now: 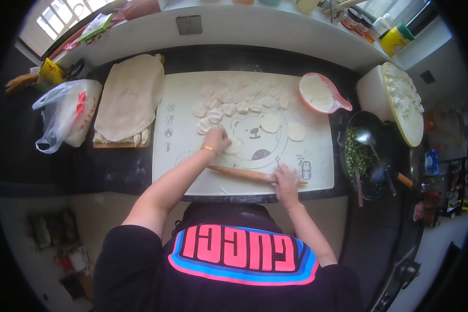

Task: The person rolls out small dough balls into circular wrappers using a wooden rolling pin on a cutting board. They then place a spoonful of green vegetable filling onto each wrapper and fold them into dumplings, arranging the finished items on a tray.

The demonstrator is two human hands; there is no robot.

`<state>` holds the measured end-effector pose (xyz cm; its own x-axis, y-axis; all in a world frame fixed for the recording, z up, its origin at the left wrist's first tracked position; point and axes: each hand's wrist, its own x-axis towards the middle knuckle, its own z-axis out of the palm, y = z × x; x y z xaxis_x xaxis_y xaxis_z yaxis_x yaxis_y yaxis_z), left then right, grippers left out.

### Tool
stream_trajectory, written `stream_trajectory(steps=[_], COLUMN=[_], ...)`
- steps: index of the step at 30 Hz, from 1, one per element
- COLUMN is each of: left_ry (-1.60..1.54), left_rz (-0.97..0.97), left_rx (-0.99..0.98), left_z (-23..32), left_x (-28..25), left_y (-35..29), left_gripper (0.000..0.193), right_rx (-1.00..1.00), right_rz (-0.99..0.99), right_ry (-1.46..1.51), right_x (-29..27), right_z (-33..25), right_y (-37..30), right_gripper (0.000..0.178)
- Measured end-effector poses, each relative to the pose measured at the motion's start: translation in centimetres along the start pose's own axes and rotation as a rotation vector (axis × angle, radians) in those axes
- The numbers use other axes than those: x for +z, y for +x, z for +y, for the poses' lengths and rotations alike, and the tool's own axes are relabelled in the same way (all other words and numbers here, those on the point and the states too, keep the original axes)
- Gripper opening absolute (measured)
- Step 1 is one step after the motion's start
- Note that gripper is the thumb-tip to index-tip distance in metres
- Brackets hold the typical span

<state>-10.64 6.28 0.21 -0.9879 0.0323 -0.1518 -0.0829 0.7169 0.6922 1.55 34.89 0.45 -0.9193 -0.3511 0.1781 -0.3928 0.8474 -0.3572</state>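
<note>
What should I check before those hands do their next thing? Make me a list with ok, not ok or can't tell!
1. Right hand on the rolling pin: ok, it rests over the right end.
2. Rolling pin clear of the dough circle by the left hand: ok, mat shows between.
3. That circle loose, not stuck: cannot tell.
4. White powder within view: ok, in the pink bowl at the mat's far right corner.
5. Far-side circles all lying apart: not ok, many overlap.
</note>
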Motion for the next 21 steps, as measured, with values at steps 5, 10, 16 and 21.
stream_trajectory(steps=[5,10,16,21], left_ry=[-0.014,0.299,0.486,0.49], left_rz=[0.085,0.114,-0.121,0.011], left_rx=[0.142,0.308,0.31,0.206], left_z=[0.6,-0.5,-2.7,-2.2], left_x=[-1.0,-2.1,-1.4,-1.3], left_y=[-6.7,-12.4,-13.3,-7.3], left_gripper=[0.034,0.058,0.068,0.069], right_rx=[-0.1,-0.108,-0.082,-0.025], right_rz=[-0.013,-0.104,-0.172,-0.032], right_ry=[0.012,0.031,-0.021,-0.104], right_x=[-1.3,-1.0,0.1,-0.2], right_z=[-0.8,-2.5,-4.0,-4.7], right_y=[1.2,3.4,1.8,6.1], right_gripper=[0.038,0.036,0.043,0.053])
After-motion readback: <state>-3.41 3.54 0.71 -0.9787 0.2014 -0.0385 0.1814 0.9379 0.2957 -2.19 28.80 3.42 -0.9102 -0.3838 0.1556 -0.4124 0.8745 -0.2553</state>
